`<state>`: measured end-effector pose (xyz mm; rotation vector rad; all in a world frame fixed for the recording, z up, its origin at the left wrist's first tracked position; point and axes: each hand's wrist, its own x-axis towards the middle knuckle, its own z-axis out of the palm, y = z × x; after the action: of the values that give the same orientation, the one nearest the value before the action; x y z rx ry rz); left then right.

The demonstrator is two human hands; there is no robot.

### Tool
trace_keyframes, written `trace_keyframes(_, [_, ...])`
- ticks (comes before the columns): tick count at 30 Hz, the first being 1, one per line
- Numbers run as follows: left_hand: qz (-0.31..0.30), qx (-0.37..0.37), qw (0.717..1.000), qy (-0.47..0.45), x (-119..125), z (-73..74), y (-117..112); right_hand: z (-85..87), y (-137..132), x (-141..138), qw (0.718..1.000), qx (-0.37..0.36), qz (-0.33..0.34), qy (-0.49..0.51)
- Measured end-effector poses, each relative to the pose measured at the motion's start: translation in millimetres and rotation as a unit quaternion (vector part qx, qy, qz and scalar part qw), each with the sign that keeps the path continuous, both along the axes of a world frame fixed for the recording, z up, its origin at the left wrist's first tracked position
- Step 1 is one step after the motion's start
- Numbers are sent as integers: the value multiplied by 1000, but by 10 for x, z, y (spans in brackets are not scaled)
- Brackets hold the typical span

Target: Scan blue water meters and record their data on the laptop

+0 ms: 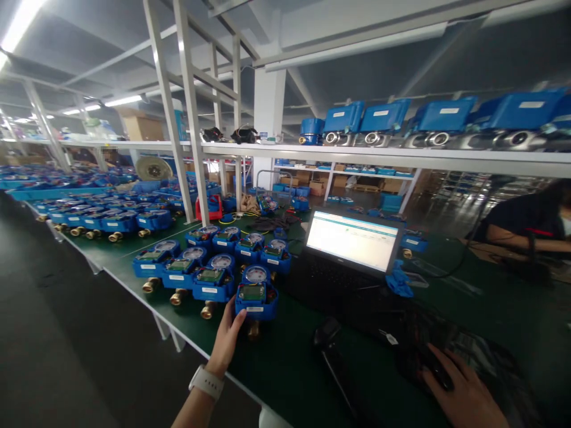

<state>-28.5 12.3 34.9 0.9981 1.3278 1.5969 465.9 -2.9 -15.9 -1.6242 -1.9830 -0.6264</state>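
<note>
We find the left hand (pixel 229 336) open, fingers extended and close together, with the fingertips touching the lower left edge of a blue water meter (pixel 256 295); it presses against the housing and does not enclose it. This meter stands at 12 o'clock from the hand, near the front edge of the green bench (pixel 276 362), dial uppermost, with a green circuit board showing in its open face and a brass fitting below. A white-banded wristwatch (pixel 206 382) sits on the left wrist. The right hand (pixel 464 395) lies palm down at 4 o'clock from the meter, its fingers draped over a small dark object (pixel 435 373) on crumpled dark sheeting; we cannot tell whether it grips the object or merely rests on it. A black handheld device (pixel 328 336) lies between the hands. An open laptop (pixel 352 241), its screen lit, stands at 2 o'clock from the meter. Further meters of the same kind (pixel 214 261) stand in rows just beside it at 10 to 12 o'clock and run on along the bench. Larger blue units (pixel 441 119) line the shelf (pixel 312 151) overhead at 1 o'clock. A co-worker's arm (pixel 520 238) rests at 3 o'clock from the laptop, well apart from both hands.
</note>
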Motion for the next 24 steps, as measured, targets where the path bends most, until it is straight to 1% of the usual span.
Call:
trace_keyframes(2, [17,-19,999,-43,32,78,17,-11,29,93,992,37,52,-105])
trace_keyframes(3, [21,-28,997,-65,46,110,36,-22,45,132,986,53,66,-146])
trace_keyframes(5, [16,-39,994,-104,64,157,85,-54,72,182,976,80,75,-189])
trace_keyframes(7, [6,-49,989,-139,69,185,133,-88,78,188,974,86,63,-200])
trace_keyframes(9, [3,-59,984,-170,64,200,167,-104,59,156,978,74,33,-193])
trace_keyframes(11, [2,-70,978,-197,57,213,184,-84,29,102,982,58,7,-178])
trace_keyframes(13, [1,-81,972,-219,55,235,185,-23,9,35,988,46,-9,-147])
trace_keyframes(15, [1,-93,966,-240,68,274,174,73,13,-52,995,49,-27,-86])
trace_keyframes(18, [8,-112,956,-270,113,364,146,240,18,-274,993,95,-58,32])
trace_keyframes(20, [16,-124,951,-284,144,428,124,334,-35,-524,986,122,-65,93])
trace_keyframes(21, [18,-129,949,-287,156,456,114,368,-87,-685,984,111,-68,122])
trace_keyframes(23, [21,-143,946,-290,167,502,101,404,-225,-1067,983,31,-22,182])
trace_keyframes(24, [16,-144,946,-291,167,520,98,411,-299,-1275,979,-21,1,204])
